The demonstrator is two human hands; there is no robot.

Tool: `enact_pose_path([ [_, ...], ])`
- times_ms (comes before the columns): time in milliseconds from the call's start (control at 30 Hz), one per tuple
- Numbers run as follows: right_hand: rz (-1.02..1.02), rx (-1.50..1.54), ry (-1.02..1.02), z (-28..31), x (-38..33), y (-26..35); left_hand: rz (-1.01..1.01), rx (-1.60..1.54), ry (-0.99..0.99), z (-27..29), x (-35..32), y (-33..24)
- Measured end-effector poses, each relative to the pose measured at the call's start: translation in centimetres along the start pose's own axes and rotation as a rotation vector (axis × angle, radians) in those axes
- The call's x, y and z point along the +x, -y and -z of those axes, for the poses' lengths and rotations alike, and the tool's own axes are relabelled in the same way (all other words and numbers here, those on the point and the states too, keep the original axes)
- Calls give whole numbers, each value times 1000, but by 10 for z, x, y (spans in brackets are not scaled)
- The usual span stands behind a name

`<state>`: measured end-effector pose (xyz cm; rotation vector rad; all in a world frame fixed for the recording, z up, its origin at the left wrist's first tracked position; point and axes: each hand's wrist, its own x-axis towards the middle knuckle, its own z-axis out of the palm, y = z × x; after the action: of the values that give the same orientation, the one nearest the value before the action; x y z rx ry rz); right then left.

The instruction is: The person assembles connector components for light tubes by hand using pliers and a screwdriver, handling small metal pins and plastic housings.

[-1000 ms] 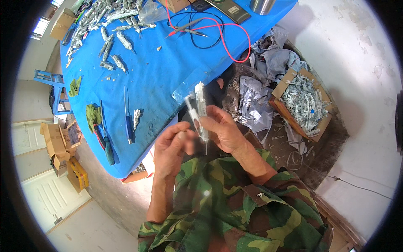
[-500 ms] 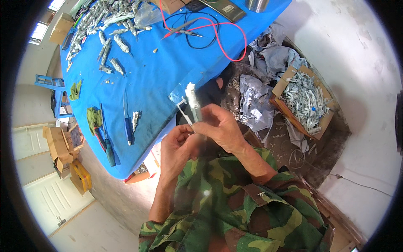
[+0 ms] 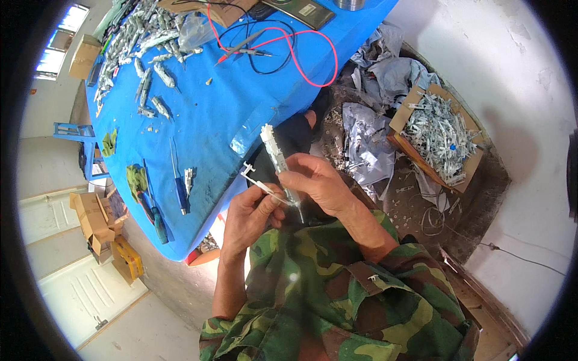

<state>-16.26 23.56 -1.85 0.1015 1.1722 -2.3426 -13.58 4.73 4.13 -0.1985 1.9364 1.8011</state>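
My right hand [image 3: 319, 183] is closed around a long, narrow grey-white plastic part [image 3: 274, 147], its bumpy white end pointing up and away and a thin tip showing below. A slim white plastic strip [image 3: 257, 182] with a small crosspiece at its far end is pinched in my left hand [image 3: 250, 216]. The strip slants up to the left of the part, its far end apart from it. Its lower end lies close against the part at my fingers; whether they are joined I cannot tell. Both hands are above my lap, off the table's near edge.
On the blue-covered table [image 3: 223, 114] lie a blue-handled screwdriver [image 3: 182, 195], a green-handled screwdriver [image 3: 158, 224], a small grey part [image 3: 189, 180], red and black test leads [image 3: 328, 45] and a heap of similar parts [image 3: 150, 27]. A cardboard box [image 3: 415, 159] of white pieces stands right.
The far end of the strip has swung left, away from the part. The part now leans further left, with its lower tip exposed. The view has shifted slightly.
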Motion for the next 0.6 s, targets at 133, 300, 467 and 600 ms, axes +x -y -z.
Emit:
enact_pose_path([
  [133, 30, -85, -18, 5, -3, 9, 2, 73, 64, -7, 3, -1],
  [300, 61, 2, -46, 22, -9, 7, 58, 153, 110, -16, 9, -11],
  [467, 230, -41, -142, 38, -12, 16, 105, 317, 230, -42, 12, -19],
  [600, 254, 220, -231, 71, -12, 15, 78, 137, 89, -52, 24, -30],
])
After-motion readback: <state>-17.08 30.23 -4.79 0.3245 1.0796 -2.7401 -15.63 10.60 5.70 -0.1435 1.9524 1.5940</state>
